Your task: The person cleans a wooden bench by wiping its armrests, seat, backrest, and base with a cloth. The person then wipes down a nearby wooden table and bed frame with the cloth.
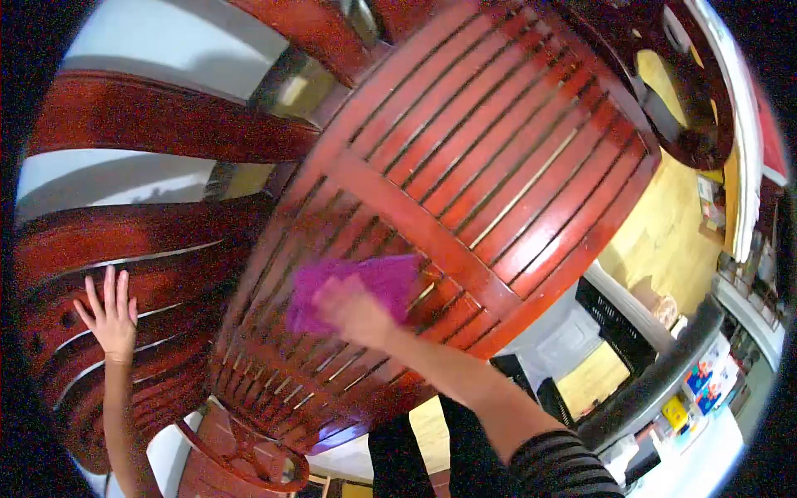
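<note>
A dark red slatted wooden bench seat (465, 207) fills the middle of the view. On its nearer slats lies a crumpled purple cloth (394, 280). My right hand (353, 311) presses down on that cloth and has hold of it; motion blurs the fingers. To the left, my left hand (112, 319) rests with spread fingers against the curved slats of the wooden backrest (158, 249). Nothing is held in that hand.
A curved armrest (257, 465) stands at the lower left. On the right are a black crate (618, 324), a dark rounded edge (664, 378) with colourful packets (706, 382) beyond it, and yellowish floor (681, 207). A white wall (174, 41) shows behind the backrest.
</note>
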Tool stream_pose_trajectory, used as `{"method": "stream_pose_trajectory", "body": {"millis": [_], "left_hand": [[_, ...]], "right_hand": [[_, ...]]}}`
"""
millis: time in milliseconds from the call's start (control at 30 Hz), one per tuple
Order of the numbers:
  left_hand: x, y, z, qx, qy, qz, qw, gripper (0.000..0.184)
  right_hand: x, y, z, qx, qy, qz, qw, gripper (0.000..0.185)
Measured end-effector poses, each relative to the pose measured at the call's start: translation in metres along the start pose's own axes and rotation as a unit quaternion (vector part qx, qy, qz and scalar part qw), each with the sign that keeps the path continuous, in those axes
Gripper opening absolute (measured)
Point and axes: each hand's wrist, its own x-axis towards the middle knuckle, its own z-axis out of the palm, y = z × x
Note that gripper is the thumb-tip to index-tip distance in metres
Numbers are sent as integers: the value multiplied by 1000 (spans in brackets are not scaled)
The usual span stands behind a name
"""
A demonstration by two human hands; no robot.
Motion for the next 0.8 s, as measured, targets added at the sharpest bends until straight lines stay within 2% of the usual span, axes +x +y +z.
{"method": "stream_pose_trajectory", "body": {"millis": [33,67,167,200,233,267,300,333,367,400,433,467,533,567,633,667,700,733,767,800], "left_hand": [[-5,1,2,-1,-7,-4,1000,54],[-9,-1,4,-1,-13,-6,1000,53],[-12,2,9,-4,-28,-4,1000,52],[-13,0,10,-12,-32,-1,999,51],[-12,-1,10,-13,-33,-3,999,50],[-10,-1,11,-17,-33,-4,999,50],[-11,-2,15,-15,-27,-5,1000,50],[-11,-2,15,-17,-30,-9,999,50],[-14,-4,16,-20,-34,-9,999,50],[-16,-5,15,-19,-36,-11,999,50],[-17,-6,17,-22,-36,-12,999,50],[-18,-8,21,-24,-41,-9,999,50],[-24,-8,18,-27,-60,-13,998,49],[-25,-10,16,-36,-80,-19,996,50],[-19,-4,1,-51,-114,-39,991,53],[-18,-2,-8,-56,-166,-60,983,50],[-3,-2,-26,-66,-191,-65,977,47],[20,4,-48,-79,-218,-69,970,44],[37,7,-57,-137,-152,-65,977,43],[60,8,-67,-140,-122,-44,982,42]], "right_hand": [[14,-9,23,0,0,-159,987,49],[26,-12,35,1,1,-312,950,48],[75,19,34,12,-24,-347,937,49],[85,38,6,-54,20,-310,949,49],[93,66,-40,-34,41,-268,962,46],[91,95,-91,-42,156,-229,960,41],[93,137,-121,-39,204,-197,958,43],[91,181,-155,-93,263,-183,943,45],[85,208,-204,-176,243,-102,949,45],[72,250,-231,-207,293,-99,928,49],[60,282,-258,-155,257,-9,954,50],[52,302,-273,-179,349,71,917,46],[52,319,-271,-251,484,296,784,43],[61,314,-258,-237,466,357,774,45],[106,212,-182,-274,523,347,729,39],[96,137,-181,-88,413,296,857,45],[103,103,-132,-58,376,217,899,41],[95,69,-86,-133,205,113,963,41],[78,52,-48,-169,169,-100,966,42],[62,41,-27,-107,94,-201,969,37]]}}
